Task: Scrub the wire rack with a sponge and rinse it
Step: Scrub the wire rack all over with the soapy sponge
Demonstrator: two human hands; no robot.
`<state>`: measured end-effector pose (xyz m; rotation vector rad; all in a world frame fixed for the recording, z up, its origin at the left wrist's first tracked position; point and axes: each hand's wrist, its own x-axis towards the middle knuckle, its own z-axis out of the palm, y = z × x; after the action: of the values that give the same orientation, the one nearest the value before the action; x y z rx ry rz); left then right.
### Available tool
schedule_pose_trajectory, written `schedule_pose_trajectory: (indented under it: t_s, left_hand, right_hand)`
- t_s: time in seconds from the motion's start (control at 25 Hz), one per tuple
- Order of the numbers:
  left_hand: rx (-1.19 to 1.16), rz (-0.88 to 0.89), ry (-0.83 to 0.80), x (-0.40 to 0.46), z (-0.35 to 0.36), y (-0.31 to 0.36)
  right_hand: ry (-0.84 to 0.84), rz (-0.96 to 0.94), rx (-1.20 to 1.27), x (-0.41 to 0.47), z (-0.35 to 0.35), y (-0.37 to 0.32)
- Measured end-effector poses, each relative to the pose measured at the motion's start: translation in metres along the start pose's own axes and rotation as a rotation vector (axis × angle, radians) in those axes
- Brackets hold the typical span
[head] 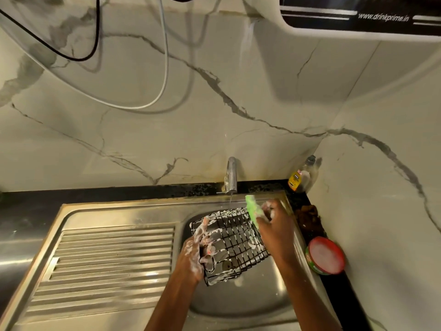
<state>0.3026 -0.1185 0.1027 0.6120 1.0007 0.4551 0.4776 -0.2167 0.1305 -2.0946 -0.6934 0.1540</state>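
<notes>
The water purifier (362, 15) is cut off by the top edge. Foam hides the left hand's (194, 253) fingers; the bottle's (301, 176) label is unreadable.

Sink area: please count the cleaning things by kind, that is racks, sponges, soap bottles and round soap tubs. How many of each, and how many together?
Wire rack, foamy, gripped by the left hand over the sink: 1
Green sponge, held in the right hand: 1
Soap bottle in the corner: 1
Round red tub on the counter: 1
Total: 4
</notes>
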Motion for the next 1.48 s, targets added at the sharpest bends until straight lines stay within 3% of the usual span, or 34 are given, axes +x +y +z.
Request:
schedule_pose_trajectory:
  t_s: [0.24, 0.36, 0.52, 0.68, 0.8, 0.84, 0.96, 1.0, 1.12, 1.28, 1.48]
  left_hand:
    - [0.118, 0.062, 0.104, -0.013, 0.015, 0.005]
    - [0.169, 0.004, 0.165, -0.018, 0.014, 0.004]
    - [0.117, 0.017, 0.229, -0.025, 0.019, 0.004]
    - [0.198, 0.036, 0.199, -0.018, 0.016, -0.001]
    - [0.123, 0.007, 0.164, -0.02, 0.017, -0.001]
    - [0.119, 0.023, 0.14, -0.021, 0.018, -0.002]
    - [0.114, 0.104, 0.024, -0.028, 0.013, -0.007]
    - [0.122, 0.101, 0.024, -0.028, 0.012, -0.007]
    - [0.064, 0.061, 0.071, -0.03, 0.011, 0.0]
    - [0.089, 0.071, 0.018, -0.036, 0.016, 0.002]
    - [0.177, 0.1, 0.105, -0.036, 0.014, 0.004]
  right_hand:
    - [0.022, -0.55, -0.117, -0.053, 0.041, 0.011]
    - [0.072, -0.201, 0.054, -0.049, 0.043, 0.01]
    - [0.021, -0.398, 0.015, -0.072, 0.046, 0.007]
    - [0.124, -0.193, 0.062, -0.049, 0.038, 0.007]
    - [0.109, -0.496, -0.001, -0.073, 0.045, -0.004]
    - [0.114, -0.517, -0.034, -0.063, 0.044, -0.002]
    - [0.182, -0.256, -0.107, -0.035, 0.035, -0.002]
    - [0.162, -0.247, -0.11, -0.041, 0.036, -0.004]
    - [0.133, -0.464, -0.105, -0.067, 0.035, 0.0]
    - [0.201, -0.247, -0.061, -0.037, 0.024, 0.003]
    - [0.031, -0.378, -0.021, -0.071, 0.034, -0.009]
